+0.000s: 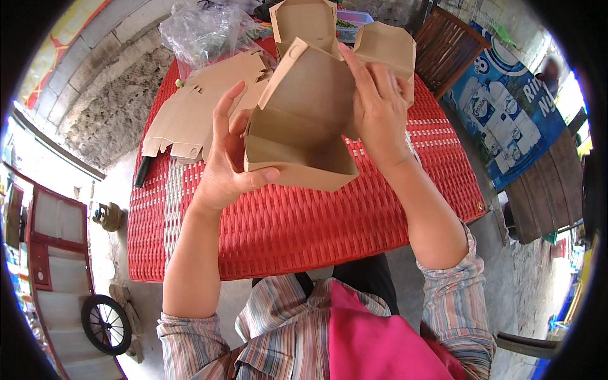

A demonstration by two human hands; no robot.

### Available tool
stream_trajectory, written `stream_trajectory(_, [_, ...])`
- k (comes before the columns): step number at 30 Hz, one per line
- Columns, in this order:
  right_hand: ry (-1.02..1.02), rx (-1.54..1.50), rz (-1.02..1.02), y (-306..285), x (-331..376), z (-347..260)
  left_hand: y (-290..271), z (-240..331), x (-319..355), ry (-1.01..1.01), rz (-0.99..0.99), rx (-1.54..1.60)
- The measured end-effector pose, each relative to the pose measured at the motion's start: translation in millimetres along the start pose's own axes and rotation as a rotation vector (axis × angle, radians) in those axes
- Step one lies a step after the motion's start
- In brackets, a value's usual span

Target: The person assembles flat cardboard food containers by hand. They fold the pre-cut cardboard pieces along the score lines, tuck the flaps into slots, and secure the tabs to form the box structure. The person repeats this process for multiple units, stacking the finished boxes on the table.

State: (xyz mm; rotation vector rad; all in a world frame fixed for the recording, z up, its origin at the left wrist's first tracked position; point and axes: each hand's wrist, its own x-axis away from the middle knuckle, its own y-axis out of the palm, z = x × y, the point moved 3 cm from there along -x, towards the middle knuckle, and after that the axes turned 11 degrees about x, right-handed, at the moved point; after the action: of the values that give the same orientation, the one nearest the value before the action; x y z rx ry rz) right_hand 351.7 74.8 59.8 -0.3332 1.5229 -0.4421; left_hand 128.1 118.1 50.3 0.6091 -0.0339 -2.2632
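Observation:
An open brown cardboard food box (304, 175) is held up over the near half of the table, its lid raised and its hollow inside facing me. My left hand (221, 161) grips the box's left side, thumb on the front wall, with the index finger raised. At the right edge of the lid, my right hand (382, 117) closes on the cardboard; the index finger points up along the edge, and the thumb is hidden. Behind it stand two more open boxes, one at the back (304, 19) and one at the right (392, 47). Flat box blanks (202, 101) lie to the left.
Red woven covering with white stripes tops the table (285, 234). A clear plastic bag (202, 31) and a plastic tub (353, 22) sit at the back. A black handle (143, 171) sticks out at the left edge. A wooden chair (451, 47) stands at the far right.

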Motion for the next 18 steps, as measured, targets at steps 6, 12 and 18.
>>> stream_trajectory(6, [-0.149,0.021,-0.054,-0.5,1.8,-14.7,-2.2,2.0,0.1,0.001,-0.008,0.012])
stream_trajectory(12, [-0.326,-0.13,-0.172,4.0,11.1,-23.5,-1.2,1.5,3.2,0.01,-0.044,0.046])
stream_trajectory(18, [-0.408,-0.297,-0.418,9.5,14.7,-34.0,-0.7,2.4,4.3,0.03,-0.106,-0.027])
